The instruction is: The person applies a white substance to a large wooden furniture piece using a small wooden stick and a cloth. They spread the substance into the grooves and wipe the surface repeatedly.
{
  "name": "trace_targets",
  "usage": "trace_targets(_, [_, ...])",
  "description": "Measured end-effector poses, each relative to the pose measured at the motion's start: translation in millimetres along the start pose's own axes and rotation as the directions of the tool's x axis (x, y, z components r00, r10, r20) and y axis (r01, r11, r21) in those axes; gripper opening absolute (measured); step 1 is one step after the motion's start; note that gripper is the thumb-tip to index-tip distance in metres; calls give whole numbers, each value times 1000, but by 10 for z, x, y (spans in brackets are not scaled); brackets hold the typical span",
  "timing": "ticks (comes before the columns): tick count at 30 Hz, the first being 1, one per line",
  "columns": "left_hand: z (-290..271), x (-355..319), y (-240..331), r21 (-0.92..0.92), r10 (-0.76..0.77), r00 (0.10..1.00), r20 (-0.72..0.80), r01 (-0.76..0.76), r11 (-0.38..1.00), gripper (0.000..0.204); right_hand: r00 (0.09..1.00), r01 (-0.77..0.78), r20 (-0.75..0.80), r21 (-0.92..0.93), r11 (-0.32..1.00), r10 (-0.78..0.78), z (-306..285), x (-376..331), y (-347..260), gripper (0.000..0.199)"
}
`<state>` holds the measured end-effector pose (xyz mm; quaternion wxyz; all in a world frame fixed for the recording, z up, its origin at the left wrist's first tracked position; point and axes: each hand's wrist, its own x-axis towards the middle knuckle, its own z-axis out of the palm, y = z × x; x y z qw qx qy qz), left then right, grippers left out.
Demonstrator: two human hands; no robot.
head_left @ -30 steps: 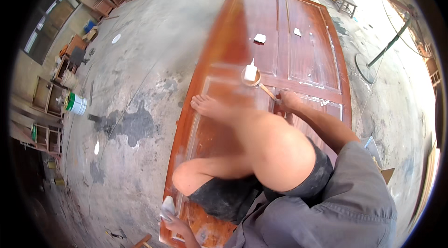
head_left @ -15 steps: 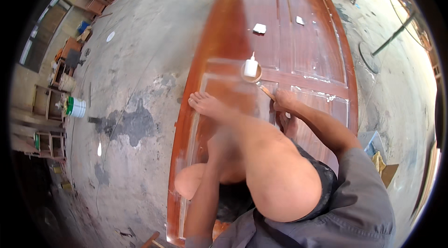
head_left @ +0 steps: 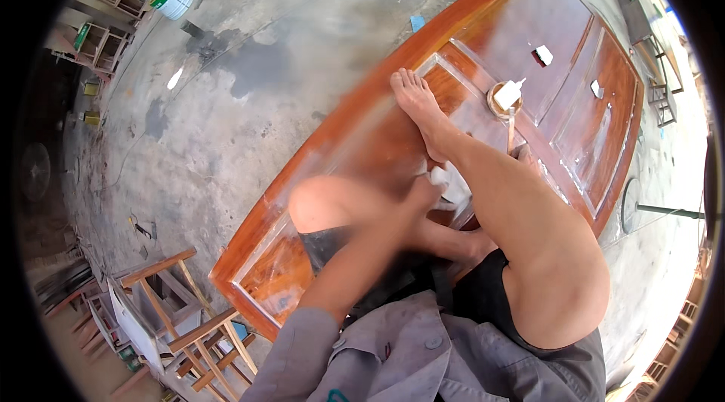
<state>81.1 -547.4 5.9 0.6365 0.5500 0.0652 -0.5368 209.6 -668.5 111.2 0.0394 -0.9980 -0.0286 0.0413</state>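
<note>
Seated on a reddish-brown wooden door panel (head_left: 544,103), I have my left hand (head_left: 424,192), smeared by motion, on a crumpled white cloth (head_left: 455,189) against the wood between my legs. My right hand (head_left: 530,162) is mostly hidden behind my raised right leg. Its fingers close on the handle of a brush (head_left: 511,132), whose far end meets the rim of a small round bowl (head_left: 495,106). A white squeeze bottle (head_left: 508,94) with a pointed tip leans in that bowl.
Two small white pieces, one a block (head_left: 542,56) and one a scrap (head_left: 597,89), lie on the panel's far part. A wooden stool frame (head_left: 198,326) stands at lower left. A white and green bucket (head_left: 171,0) sits on the concrete floor, with benches (head_left: 649,47) at far right.
My view has turned, so the panel now slants to the upper right. My left hand and the white cloth have come into sight. The brush end has come to the bowl's rim.
</note>
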Motion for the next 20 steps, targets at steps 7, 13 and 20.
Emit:
trace_targets(7, [377,160,-1,472,365,820,-440,-135,871,27,987,-153,108,420,895,118,-452,1,-259,132])
trace_targets(13, [470,-216,488,766,417,846,-332,-16,643,29,982,-108,181,310,945,53,-994,-158,-638,136])
trace_targets(20, [-303,-1072,1143,863,709,691,-137,-267,428,31,969,-89,230,-22,996,91,-871,-71,-381,141])
